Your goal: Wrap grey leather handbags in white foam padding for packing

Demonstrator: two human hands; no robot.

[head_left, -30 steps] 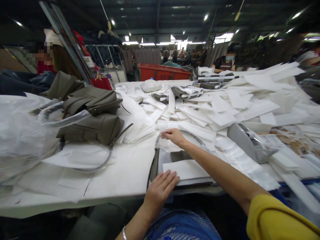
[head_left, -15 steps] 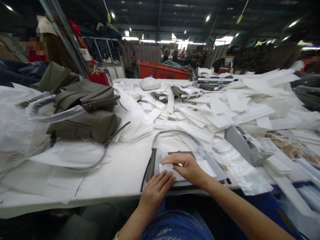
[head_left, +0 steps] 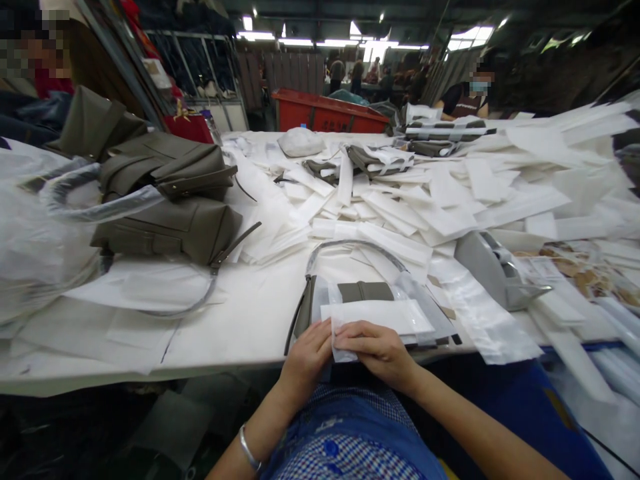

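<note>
An olive-grey handbag (head_left: pixel 365 291) lies in front of me at the table's near edge, its handle (head_left: pixel 357 245) wrapped in clear plastic and arched away from me. Across the bag rests a folded white sheet (head_left: pixel 377 315). My right hand (head_left: pixel 375 348) is closed on a thin, translucent white wrapping sheet (head_left: pixel 344 355) that hangs at the near left corner. Close against it, my left hand (head_left: pixel 307 357) has its fingers pressed together on the edge of the same wrapping sheet. Both sets of fingertips nearly meet, and the thumbs are mostly hidden.
More olive handbags (head_left: pixel 170 193) are stacked on the left. Loose white sheets (head_left: pixel 440 200) cover the table beyond. A grey tape dispenser (head_left: pixel 493 270) stands on the right, near a plastic strip (head_left: pixel 480 313). A red bin (head_left: pixel 330 113) and a masked co-worker (head_left: pixel 463 100) are farther back.
My right hand has moved down from the bag's middle to beside my left hand. The folded white sheet is now uncovered, and a translucent wrapping sheet shows between the hands. The view has tilted down.
</note>
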